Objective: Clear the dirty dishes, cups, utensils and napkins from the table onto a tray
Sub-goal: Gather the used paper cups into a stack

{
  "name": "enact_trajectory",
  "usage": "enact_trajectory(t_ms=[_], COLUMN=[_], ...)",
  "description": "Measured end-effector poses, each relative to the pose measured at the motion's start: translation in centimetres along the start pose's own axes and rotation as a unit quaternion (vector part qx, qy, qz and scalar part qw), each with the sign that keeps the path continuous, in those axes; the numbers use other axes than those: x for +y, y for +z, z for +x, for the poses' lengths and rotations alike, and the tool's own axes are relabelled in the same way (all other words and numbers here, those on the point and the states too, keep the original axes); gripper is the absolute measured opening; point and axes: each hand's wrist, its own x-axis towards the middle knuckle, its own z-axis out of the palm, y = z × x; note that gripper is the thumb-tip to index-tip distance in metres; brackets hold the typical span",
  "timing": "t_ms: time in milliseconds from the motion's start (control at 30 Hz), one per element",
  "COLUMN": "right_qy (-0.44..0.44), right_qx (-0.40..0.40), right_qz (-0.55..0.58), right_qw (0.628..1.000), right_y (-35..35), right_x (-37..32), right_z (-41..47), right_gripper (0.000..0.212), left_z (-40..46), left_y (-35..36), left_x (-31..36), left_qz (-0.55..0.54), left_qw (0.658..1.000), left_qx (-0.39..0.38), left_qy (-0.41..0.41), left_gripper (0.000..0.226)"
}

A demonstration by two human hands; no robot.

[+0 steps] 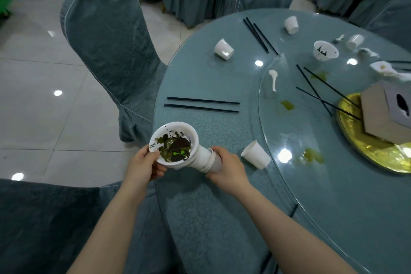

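Note:
My left hand (143, 167) grips the rim of a dirty white bowl (174, 142) smeared with dark green residue. The bowl is tilted toward me over the table's near-left edge. My right hand (229, 169) holds a stack of white paper cups (209, 160) lying sideways against the bowl's underside. A loose paper cup (255, 157) lies on its side just right of my right hand. Two black chopsticks (202, 104) lie side by side beyond the bowl. More cups (223, 49) (291, 24), a white spoon (274, 79) and a second dirty bowl (325, 50) lie farther off.
A glass turntable (311, 140) carries green spills, crossed chopsticks (322, 93), crumpled napkins (384, 69), a gold plate (364, 147) and a tissue box (387, 113). More chopsticks (259, 34) lie at the far edge. A covered chair (106, 40) stands left of the table.

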Motion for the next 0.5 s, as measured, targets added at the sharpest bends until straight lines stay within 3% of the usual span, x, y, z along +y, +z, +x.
enact_trajectory(t_ms=[167,267,367,500], right_qy=[0.060,0.056,0.055,0.026], right_qx=[0.061,0.093,0.109,0.103], right_qz=[0.230,0.305,0.305,0.177], right_qw=[0.969,0.946,0.945,0.978], right_y=[-0.3,-0.2,0.0,-0.9], right_x=[0.6,1.2,2.0,2.9], right_z=[0.3,0.5,0.2,-0.1], right_gripper=[0.061,0.067,0.067,0.060], left_z=[0.1,-0.1,-0.3,-0.2], left_y=[-0.7,-0.7,-0.5,-0.1], left_x=[1.0,1.3,1.4,1.4], left_qz=[-0.026,-0.029,-0.030,-0.023], left_qw=[0.999,0.999,0.999,1.000], left_qx=[0.018,0.022,0.015,0.015], left_qy=[0.015,0.019,0.021,0.015], left_gripper=[0.021,0.021,0.021,0.019])
